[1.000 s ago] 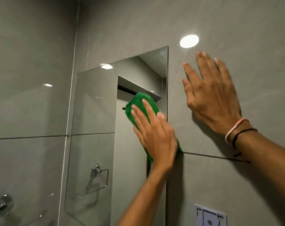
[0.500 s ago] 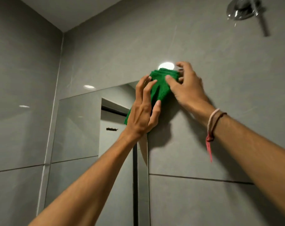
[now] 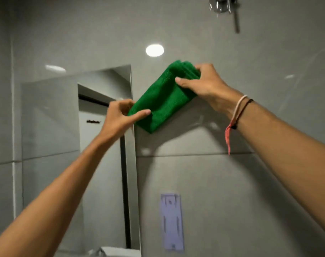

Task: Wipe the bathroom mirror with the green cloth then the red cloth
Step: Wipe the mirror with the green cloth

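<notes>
A folded green cloth (image 3: 163,97) is stretched slantwise between both hands, in front of the grey wall tile just right of the mirror's upper right corner. My left hand (image 3: 119,115) pinches its lower left end at the mirror's right edge. My right hand (image 3: 204,84) grips the upper right end; that wrist wears thin bracelets with a red tassel. The frameless mirror (image 3: 52,115) hangs on the left half of the wall and reflects a doorway and grey tiles. No red cloth is in view.
A shower head (image 3: 221,5) juts from the wall at the top right. A pale plastic wall bracket (image 3: 171,221) sits low on the tile right of the mirror. A white fixture (image 3: 117,252) shows at the bottom edge. A ceiling light glares on the tile (image 3: 154,50).
A second ago my left hand wiped the mirror alone while the right lay flat on the wall. Both hands then took the cloth above the mirror's corner and have now pulled it out slantwise, off the glass.
</notes>
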A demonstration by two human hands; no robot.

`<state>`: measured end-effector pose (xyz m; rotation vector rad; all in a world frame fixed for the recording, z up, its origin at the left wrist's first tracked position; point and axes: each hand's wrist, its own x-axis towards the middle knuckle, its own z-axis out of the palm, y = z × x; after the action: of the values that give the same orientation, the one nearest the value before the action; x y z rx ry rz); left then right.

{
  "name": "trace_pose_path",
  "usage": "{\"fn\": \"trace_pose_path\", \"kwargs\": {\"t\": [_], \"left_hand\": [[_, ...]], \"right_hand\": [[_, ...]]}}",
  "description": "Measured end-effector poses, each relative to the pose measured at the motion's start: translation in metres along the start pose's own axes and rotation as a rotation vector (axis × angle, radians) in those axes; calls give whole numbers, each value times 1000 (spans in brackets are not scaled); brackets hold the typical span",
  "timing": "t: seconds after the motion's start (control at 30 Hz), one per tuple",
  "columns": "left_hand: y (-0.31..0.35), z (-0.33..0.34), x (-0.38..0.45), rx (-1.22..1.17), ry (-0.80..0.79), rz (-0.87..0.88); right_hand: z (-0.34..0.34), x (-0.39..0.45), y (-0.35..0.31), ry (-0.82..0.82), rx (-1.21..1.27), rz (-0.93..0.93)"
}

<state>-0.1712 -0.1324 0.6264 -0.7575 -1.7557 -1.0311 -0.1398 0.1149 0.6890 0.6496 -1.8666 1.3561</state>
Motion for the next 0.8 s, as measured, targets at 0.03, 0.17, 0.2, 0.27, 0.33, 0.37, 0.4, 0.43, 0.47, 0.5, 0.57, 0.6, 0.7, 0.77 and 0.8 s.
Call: {"fn": "trace_pose_path", "kwargs": {"t": [0.03,0.17,0.2,0.27,0.33,0.37,0.4,0.43,0.47,0.5,0.57,0.6,0.7,0.77,0.8], "left_hand": [[5,5,-13,-84,-43,-39],[30,35,-68,-421,-135,-240],[34,45,-90,-466,-152,-278],[36,71,-137,-529,-192,-414],[35,89,-173,-546,-176,-503],[30,108,-211,-564,-172,-628],[27,119,-234,-562,-165,-716],[24,134,-269,-573,-189,-839],[16,151,-307,-592,-233,-974],[11,162,-343,-595,-284,-1093],[4,178,-418,-632,-387,-1353],[2,182,-453,-624,-423,-1457],[-7,201,-548,-501,-524,-1670],[-13,216,-599,-396,-558,-1749],[-16,224,-620,-358,-571,-1777]], "right_hand": [[-9,-17,10,26,16,6],[-45,-97,42,85,182,130],[-54,-122,56,105,209,183],[-70,-174,84,127,197,282],[-80,-214,112,154,210,372],[-84,-248,132,161,199,465],[-89,-270,149,157,181,525],[-92,-302,169,136,165,634],[-97,-336,191,110,149,749],[-101,-369,210,74,129,859],[-108,-438,249,24,111,1123],[-109,-470,265,-3,104,1248],[-101,-550,308,-112,63,1559],[-92,-592,332,-170,14,1684],[-88,-611,347,-205,-11,1724]]}}
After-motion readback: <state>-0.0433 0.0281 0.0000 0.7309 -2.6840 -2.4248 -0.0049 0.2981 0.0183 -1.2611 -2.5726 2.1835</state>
